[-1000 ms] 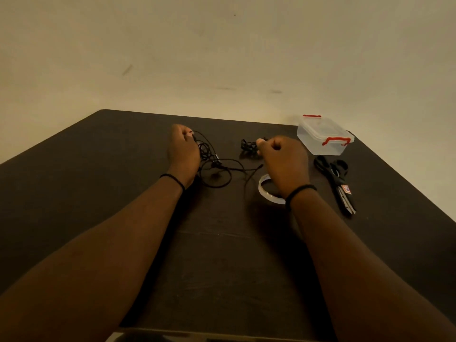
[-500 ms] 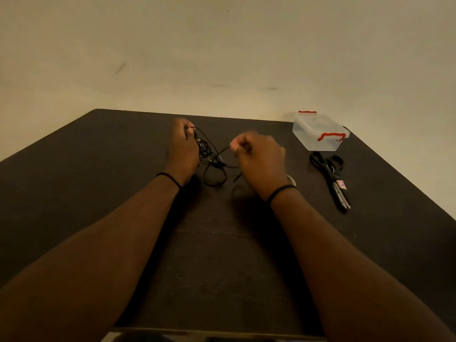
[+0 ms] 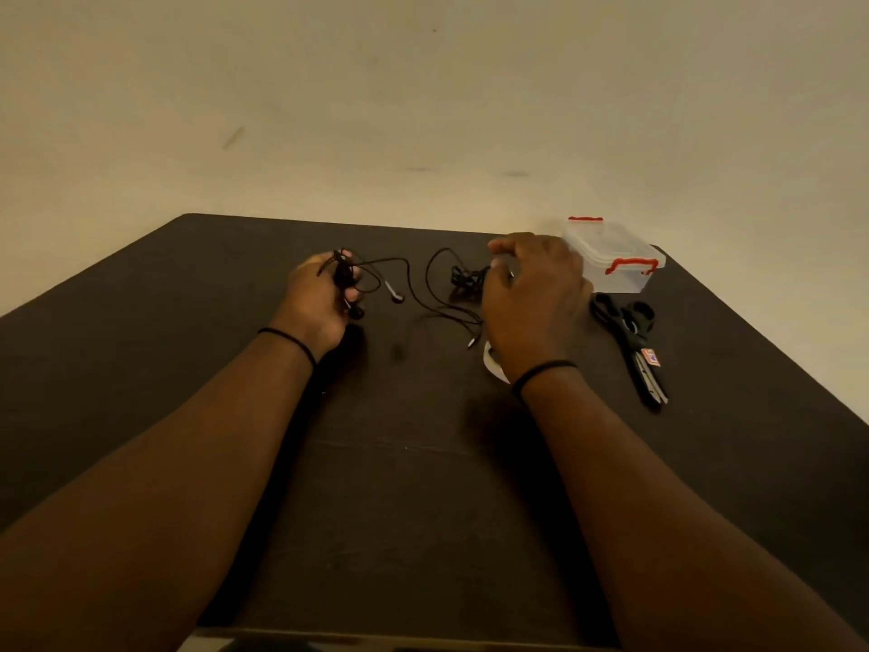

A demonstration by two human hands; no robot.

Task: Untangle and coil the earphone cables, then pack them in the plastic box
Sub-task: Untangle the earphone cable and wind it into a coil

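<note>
earphone cables (image 3: 437, 298) lie on a dark table (image 3: 423, 510) before a beige wall (image 3: 423, 110).

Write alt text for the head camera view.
A person's left hand grips a bundle of black earphone cable over a dark table, while the right hand reaches toward a second tangle. A closed plastic box and scissors lie to the right.

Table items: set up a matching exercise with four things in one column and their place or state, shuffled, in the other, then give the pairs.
1. plastic box
2. scissors
3. tape roll
4. left hand

A. grips a bundle of black cable
B. lies closed, near side of the box
C. far right corner, lid on, red latches
D. partly hidden under the right wrist

Pairs: 1-C, 2-B, 3-D, 4-A
</note>
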